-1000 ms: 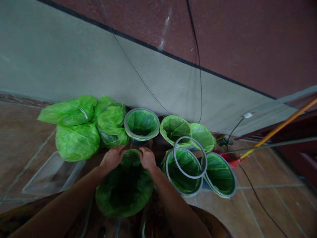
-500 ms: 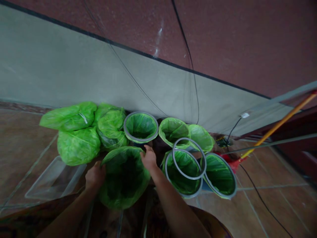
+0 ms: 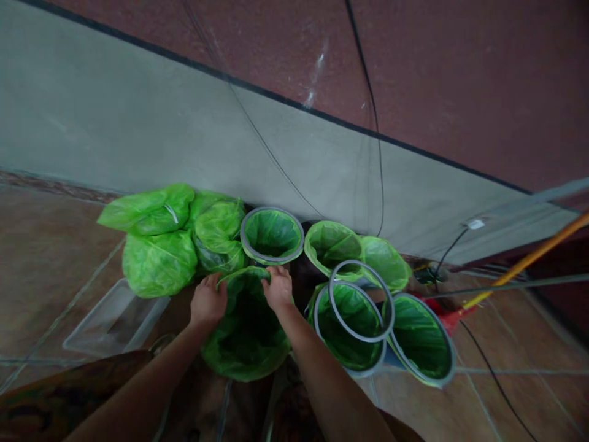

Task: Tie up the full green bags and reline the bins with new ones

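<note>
A green trash bag [image 3: 248,362] lines a bin right in front of me, its mouth spread wide and its inside dark. My left hand [image 3: 209,301] pinches the bag's edge at the upper left. At the upper right, my right hand [image 3: 278,287] has its fingers closed over the same edge. The bin under the bag is mostly hidden. Just behind stands a lined bin with a grey rim [image 3: 272,234]. Right of my hands, a loose grey ring [image 3: 335,307] rests tilted on another lined bin [image 3: 350,356].
Several filled green bags [image 3: 159,264] sit at left beside a clear plastic tray [image 3: 110,319]. More lined bins [image 3: 421,337] stand at right, near a red dustpan-like object [image 3: 448,314] and an orange pole [image 3: 524,270]. Cables hang down the wall [image 3: 184,129].
My left hand has shifted along the bag's edge, up and to the right, closer to my right hand. The whole view has swung slightly left.
</note>
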The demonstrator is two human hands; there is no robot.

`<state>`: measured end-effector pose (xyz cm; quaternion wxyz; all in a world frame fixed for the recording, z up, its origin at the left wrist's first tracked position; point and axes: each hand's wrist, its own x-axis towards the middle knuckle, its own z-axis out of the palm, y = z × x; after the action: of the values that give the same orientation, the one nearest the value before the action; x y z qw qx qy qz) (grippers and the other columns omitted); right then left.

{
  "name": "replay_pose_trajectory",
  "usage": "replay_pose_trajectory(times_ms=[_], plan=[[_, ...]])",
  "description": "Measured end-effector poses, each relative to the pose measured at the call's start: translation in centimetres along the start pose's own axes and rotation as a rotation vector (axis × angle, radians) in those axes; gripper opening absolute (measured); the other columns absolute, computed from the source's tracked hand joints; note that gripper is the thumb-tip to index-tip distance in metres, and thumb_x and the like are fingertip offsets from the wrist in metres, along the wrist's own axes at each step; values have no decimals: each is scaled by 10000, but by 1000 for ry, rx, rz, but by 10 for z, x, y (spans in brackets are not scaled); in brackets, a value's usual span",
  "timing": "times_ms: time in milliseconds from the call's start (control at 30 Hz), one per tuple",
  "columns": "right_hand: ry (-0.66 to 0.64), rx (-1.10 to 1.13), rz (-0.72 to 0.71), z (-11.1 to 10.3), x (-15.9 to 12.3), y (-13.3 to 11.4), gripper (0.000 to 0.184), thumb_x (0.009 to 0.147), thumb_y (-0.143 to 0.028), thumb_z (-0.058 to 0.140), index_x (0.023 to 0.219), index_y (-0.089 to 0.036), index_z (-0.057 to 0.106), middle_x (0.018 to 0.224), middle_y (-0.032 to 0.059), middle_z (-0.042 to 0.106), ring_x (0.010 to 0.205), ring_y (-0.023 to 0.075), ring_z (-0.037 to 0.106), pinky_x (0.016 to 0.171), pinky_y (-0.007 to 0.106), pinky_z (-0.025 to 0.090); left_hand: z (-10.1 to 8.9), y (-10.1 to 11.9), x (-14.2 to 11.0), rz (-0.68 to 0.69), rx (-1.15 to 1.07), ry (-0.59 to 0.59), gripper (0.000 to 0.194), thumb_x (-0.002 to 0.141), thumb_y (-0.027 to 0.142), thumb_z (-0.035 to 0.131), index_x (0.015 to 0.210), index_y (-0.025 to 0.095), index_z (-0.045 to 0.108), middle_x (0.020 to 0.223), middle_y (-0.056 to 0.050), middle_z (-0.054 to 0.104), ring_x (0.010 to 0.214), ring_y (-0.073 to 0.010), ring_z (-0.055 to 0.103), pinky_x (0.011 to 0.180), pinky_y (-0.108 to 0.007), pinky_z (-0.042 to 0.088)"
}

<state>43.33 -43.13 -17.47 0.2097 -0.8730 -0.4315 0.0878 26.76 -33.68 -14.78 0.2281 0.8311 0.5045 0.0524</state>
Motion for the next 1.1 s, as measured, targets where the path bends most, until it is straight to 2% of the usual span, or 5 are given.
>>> replay_pose_trajectory(times_ms=[167, 467, 700, 900, 1100], plan=[[-6, -40, -22, 9, 6, 10, 148, 864, -158, 503, 851, -198, 645, 982, 69, 608, 964, 206, 509, 871, 321, 377, 14, 6, 41, 21, 14, -139, 440, 950, 302, 288, 1190, 152, 625, 1178, -108, 692, 1053, -243, 653, 915, -330, 476], [-121, -68, -131, 6, -20, 40, 130, 798, -184, 586, 877, -230, 678, 1154, 56, 585, 1077, 224, 487, 915, 371, 375, 21, -18, 26, 128, 177, -188, 436, 924, 317, 348, 1243, 140, 586, 1130, -131, 706, 998, -280, 674, 860, -356, 491], [78, 155, -20, -4, 10, 12, 189, 879, -219, 500, 924, -205, 682, 1096, 54, 644, 1046, 182, 549, 935, 319, 404, 15, -10, 28, 113, 175, -155, 466, 876, 371, 431, 1269, 155, 561, 1186, -128, 681, 1034, -278, 657, 866, -344, 490], [-125, -20, -52, 11, 26, -7, 234, 905, -383, 530, 1017, -221, 656, 1005, 67, 693, 1000, 208, 599, 901, 339, 405, 7, 9, 43, 94, 110, -191, 529, 940, 485, 245, 1097, 205, 665, 1091, -100, 721, 1011, -253, 667, 833, -321, 484], [-243, -143, -94, 18, 21, 2, 175, 890, -229, 525, 1034, -193, 618, 1023, 82, 694, 930, 204, 635, 795, 300, 438, 14, 8, 48, 228, 279, -281, 472, 945, 450, 274, 1027, 205, 669, 986, -98, 736, 934, -239, 684, 811, -313, 479]])
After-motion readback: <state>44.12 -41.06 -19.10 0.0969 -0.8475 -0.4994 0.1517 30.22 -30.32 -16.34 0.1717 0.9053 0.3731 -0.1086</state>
